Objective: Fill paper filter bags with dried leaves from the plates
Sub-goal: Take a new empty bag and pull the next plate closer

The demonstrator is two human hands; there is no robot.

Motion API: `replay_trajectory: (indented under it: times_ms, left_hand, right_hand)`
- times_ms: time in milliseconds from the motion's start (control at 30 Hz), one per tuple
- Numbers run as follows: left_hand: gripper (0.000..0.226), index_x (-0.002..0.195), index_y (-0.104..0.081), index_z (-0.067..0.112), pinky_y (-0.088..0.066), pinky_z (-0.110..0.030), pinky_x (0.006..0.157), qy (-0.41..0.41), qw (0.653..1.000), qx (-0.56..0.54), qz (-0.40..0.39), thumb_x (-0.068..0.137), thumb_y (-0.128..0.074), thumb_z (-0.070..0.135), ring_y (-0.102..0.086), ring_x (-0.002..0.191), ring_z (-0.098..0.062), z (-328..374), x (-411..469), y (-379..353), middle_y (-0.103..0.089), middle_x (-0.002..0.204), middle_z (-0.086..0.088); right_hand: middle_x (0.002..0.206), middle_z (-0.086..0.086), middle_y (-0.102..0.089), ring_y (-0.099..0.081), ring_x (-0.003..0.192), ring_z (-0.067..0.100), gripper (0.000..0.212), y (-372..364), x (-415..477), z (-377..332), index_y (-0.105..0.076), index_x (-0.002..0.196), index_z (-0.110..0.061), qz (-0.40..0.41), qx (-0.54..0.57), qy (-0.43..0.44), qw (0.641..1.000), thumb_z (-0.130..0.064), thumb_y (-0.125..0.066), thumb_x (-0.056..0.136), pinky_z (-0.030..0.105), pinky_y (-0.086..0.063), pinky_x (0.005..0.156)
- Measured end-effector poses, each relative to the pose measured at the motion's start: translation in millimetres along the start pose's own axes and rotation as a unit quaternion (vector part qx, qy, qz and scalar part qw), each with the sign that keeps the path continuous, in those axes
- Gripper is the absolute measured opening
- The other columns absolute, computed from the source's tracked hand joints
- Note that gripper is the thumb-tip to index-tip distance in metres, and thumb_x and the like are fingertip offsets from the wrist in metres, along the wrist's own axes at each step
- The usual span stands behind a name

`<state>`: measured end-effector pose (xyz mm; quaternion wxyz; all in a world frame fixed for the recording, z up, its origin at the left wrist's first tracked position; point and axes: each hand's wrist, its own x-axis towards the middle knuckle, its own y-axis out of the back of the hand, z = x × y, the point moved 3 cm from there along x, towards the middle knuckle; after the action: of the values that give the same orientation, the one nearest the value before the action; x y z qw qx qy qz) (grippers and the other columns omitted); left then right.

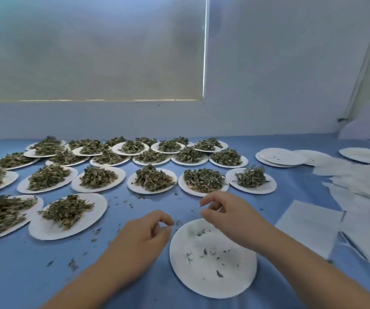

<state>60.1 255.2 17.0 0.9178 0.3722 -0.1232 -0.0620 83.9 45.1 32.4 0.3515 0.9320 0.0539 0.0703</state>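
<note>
Fingers curled, the left hand (144, 233) and right hand (228, 216) may pinch crumbs, I cannot tell; any could scatter off the plate (213, 279) onto the cloth (23, 275).

Nearly empty plate (224, 284) up front on the blue tabletop (23, 275), just a few leaf crumbs left on it

Left hand (144, 235) sits just left of that plate with its fingers curled in. Right hand (226, 215) hovers over the plate's far edge, also curled; can't tell if either one is pinching a crumb. Beyond and to the left of the plate are rows of plates heaped with dried leaves (152, 180). Loose crumbs (72, 263) are scattered to its left. To the right of it lie the white paper filter bags (309, 230), and farther back on that side there's a stack of empty plates (280, 158).
</note>
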Motion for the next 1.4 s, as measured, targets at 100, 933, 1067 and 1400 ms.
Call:
replay_trajectory:
  times_ms: [100,933,1067,1400]
  left_hand:
    - [0.008,0.097,-0.053,0.042,-0.044,-0.026,0.06,0.019,0.996,0.086,-0.02,0.096,-0.046,0.045,-0.055,0.061,-0.005,-3.9,-0.7,-4.8,-0.06,0.066,0.01]
    - [0.011,0.098,-0.062,0.023,-0.032,-0.026,0.042,0.102,0.93,-0.343,0.08,0.095,-0.055,0.015,-0.037,0.044,-0.015,70.7,112.1,-71.4,-0.067,0.071,-0.002]
    - [0.016,0.092,-0.063,0.033,-0.038,-0.019,0.042,0.038,0.974,-0.212,0.068,0.094,-0.053,0.02,-0.041,0.042,-0.005,59.0,112.5,-94.5,-0.067,0.069,0.004]
    - [0.022,0.086,-0.064,0.033,-0.033,-0.012,0.042,0.009,0.983,-0.185,-0.002,0.094,-0.051,0.016,-0.048,0.042,0.002,52.0,118.5,-109.5,-0.064,0.069,-0.002]
  right_hand:
    - [0.103,-0.015,-0.055,-0.055,0.085,0.003,0.036,11.1,-7.2,26.0,-0.05,0.123,-0.033,0.016,-0.124,-0.071,0.99,-0.049,-0.051,0.092,0.022,-0.044,0.068]
    - [0.07,0.009,-0.056,-0.05,0.047,0.017,0.012,136.9,9.2,109.9,-0.066,0.086,-0.006,0.111,0.35,-0.225,0.902,0.001,-0.057,0.087,0.021,-0.039,0.039]
    - [0.058,0.01,-0.054,-0.053,0.044,0.017,0.009,170.0,36.0,138.8,-0.058,0.081,0.0,0.186,0.388,-0.217,0.876,0.002,-0.054,0.088,0.022,-0.046,0.041]
    - [0.086,0.017,-0.059,-0.06,0.072,0.026,0.02,201.9,123.8,204.3,-0.053,0.097,0.002,0.366,0.483,-0.224,0.763,0.013,-0.041,0.087,0.025,-0.052,0.042]
